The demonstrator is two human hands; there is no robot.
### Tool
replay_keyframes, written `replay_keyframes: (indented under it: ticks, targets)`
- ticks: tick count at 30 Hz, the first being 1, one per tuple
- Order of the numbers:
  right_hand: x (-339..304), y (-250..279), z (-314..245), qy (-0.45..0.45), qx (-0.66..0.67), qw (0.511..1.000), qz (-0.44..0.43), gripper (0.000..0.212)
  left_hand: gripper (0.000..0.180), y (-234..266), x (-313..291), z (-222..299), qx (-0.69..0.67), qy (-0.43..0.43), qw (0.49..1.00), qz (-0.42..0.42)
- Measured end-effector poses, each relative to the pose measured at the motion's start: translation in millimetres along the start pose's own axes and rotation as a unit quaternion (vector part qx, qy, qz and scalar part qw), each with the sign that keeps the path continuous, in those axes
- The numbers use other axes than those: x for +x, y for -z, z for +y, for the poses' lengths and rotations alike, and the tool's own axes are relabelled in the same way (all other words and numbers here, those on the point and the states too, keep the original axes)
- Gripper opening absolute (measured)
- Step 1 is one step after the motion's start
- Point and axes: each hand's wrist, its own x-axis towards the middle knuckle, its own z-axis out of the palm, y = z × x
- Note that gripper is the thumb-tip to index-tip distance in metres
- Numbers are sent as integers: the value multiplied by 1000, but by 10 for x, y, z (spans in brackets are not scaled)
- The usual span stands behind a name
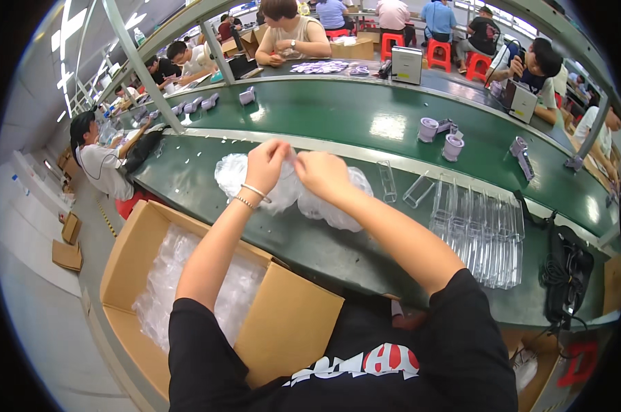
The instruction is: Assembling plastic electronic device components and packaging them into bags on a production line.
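My L hand (266, 165) & R hand (322, 173) pinch thin clear plastic film (292, 156) above crumpled translucent plastic bags (279, 199) on the dark-green tabletop (331, 254); a hard tug cld rip it, & my R forearm (399, 230) might knock the clear rectangular plastic tubes (478, 237)

Bags (283, 197) in the middle of the tabletop (338, 257), rows of tubes (478, 237) to their right.
Two separate tubes (388, 182) lie between; the carton (293, 319), wrapping (159, 288) inside it, stands nearer at left; parts (428, 129) rest on the belt (317, 113) behind.
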Motion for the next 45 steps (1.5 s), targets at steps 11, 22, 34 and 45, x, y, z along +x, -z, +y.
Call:
replay_keyframes:
  ticks: [11,22,34,45]
  targets:
    - [484,562,455,76,38,975,203,11,42,486,-105,-813,327,31,918,-223]
    - [216,285,2,65,101,990,-70,35,18,413,-24,-397,232,1,972,40]
    - [271,152,-147,70,49,985,150,14,35,886,206,-774,238,94,958,-127]
    - [355,222,80,62,265,962,33,7,15,733,-140,-823,311,53,949,-18]
